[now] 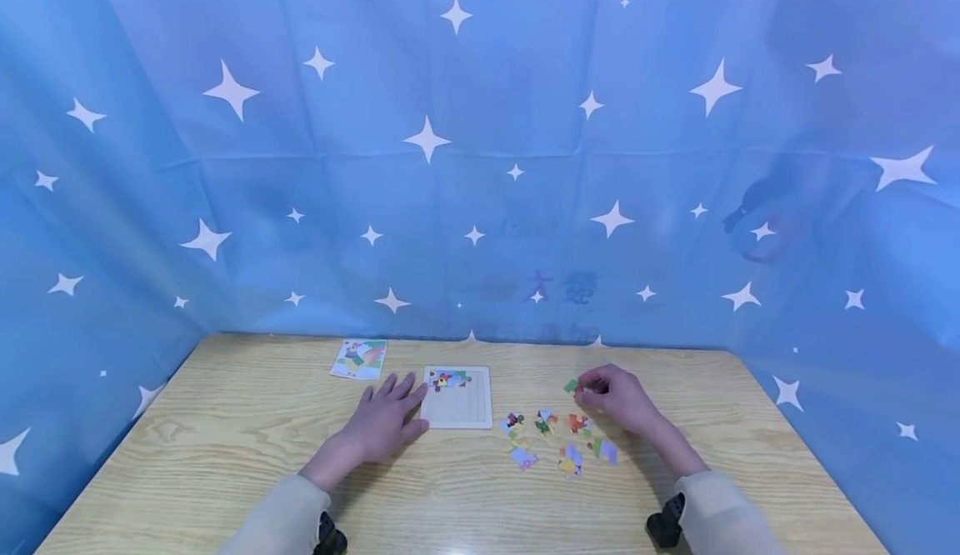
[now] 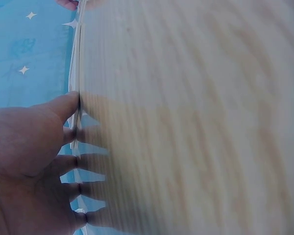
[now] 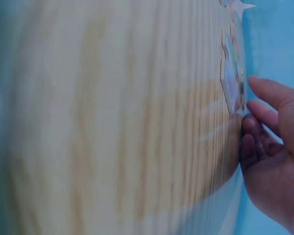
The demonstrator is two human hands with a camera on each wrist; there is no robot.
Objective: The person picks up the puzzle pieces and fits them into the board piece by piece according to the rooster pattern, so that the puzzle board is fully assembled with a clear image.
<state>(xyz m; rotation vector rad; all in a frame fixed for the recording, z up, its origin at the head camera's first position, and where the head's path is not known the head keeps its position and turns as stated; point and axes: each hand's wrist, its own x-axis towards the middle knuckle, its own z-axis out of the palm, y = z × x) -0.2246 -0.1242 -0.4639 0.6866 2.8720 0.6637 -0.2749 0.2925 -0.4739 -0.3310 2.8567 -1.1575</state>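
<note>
Presently we list: tray (image 1: 453,412), joined pieces (image 1: 449,379) along far edge.
Left hand (image 1: 384,423): spread alongside; right hand (image 1: 617,397): fingertips pinching green-red piece (image 1: 572,386).

In the head view, light is spread evenly, and soft shadows are cast on the tabletop (image 1: 225,455) beneath the left hand (image 1: 382,422) and the right hand (image 1: 618,397). In both wrist views, the tabletop away from the hand is blurred and stretched. Beside the left hand, finger-shaped bands (image 2: 92,162) are seen, perhaps reflections.
</note>
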